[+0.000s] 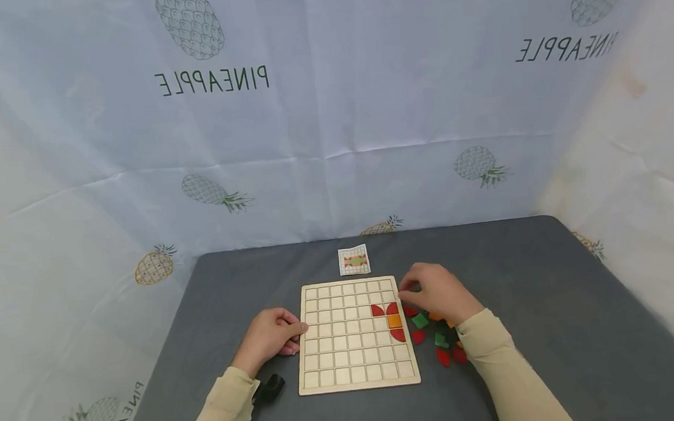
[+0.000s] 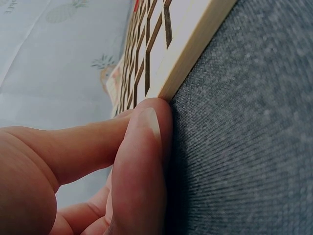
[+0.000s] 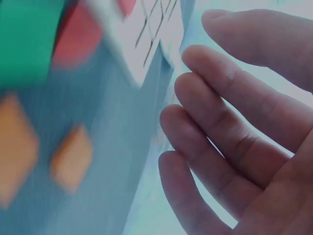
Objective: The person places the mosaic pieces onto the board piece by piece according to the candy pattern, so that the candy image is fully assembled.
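A pale wooden grid board (image 1: 340, 344) lies flat on the table. My left hand (image 1: 273, 333) is at its left edge; in the left wrist view the thumb (image 2: 142, 147) and a finger come together on the board's rim (image 2: 188, 54). Above the board's right edge is my right hand (image 1: 437, 289), its fingers gently bent and nothing visible between them in the right wrist view. Set in the right side of the grid are red curved pieces (image 1: 398, 335) and an orange square piece (image 1: 395, 321).
Loose pieces lie right of the board, partly under the right forearm: a green piece (image 1: 420, 321), a red piece (image 1: 443, 357), an orange piece (image 3: 72, 159) and several others. A pattern card (image 1: 353, 260) lies behind the board. A black object (image 1: 269, 389) sits by the left wrist.
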`<state>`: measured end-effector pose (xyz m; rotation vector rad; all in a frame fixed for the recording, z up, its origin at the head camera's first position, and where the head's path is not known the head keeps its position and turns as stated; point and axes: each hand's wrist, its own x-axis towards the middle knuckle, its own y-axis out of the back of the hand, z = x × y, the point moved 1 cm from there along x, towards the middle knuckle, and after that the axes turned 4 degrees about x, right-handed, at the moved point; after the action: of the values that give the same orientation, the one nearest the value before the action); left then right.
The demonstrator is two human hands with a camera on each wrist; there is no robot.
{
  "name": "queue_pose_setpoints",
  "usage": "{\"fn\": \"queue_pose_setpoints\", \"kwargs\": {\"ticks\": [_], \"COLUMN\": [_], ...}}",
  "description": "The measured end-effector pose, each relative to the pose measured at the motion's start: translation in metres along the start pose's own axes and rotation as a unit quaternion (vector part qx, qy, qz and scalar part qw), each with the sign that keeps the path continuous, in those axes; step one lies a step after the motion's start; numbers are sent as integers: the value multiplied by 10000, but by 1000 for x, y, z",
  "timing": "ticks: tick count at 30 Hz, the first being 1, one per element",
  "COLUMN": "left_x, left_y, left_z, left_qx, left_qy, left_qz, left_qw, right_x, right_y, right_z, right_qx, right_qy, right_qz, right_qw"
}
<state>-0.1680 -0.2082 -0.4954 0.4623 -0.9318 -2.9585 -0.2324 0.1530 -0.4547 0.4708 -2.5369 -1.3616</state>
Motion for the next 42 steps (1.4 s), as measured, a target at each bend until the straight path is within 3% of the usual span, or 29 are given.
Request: {"fn": "queue_pose_setpoints", "kwargs": {"ticks": [7,18,27,36,42], "left_x": [-4,-1,-2,0,2], "left_y": [6,5,3,0,-1], "left_z": [-3,-4,-5,-3,0], "left_qx": [8,-25,-76,-127,-97], "left_qy": [147,180,241,186,151], "left_qz": [83,129,63,-45,-47], "left_qw": [9999,9998,9997,9997,9998], "right_x": [-32,-83,-92,-98,-101], "right_y": [31,48,43,43,47], "right_z": [41,96,107,112,116], "right_qx": [-168,-65,81,-172,-241], "right_qy": [-2,-356,-726,-554,-661], "right_qz": [9,-128,-182,-103,-79], "right_qw": [9999,9993,9972,9983,9975]}}
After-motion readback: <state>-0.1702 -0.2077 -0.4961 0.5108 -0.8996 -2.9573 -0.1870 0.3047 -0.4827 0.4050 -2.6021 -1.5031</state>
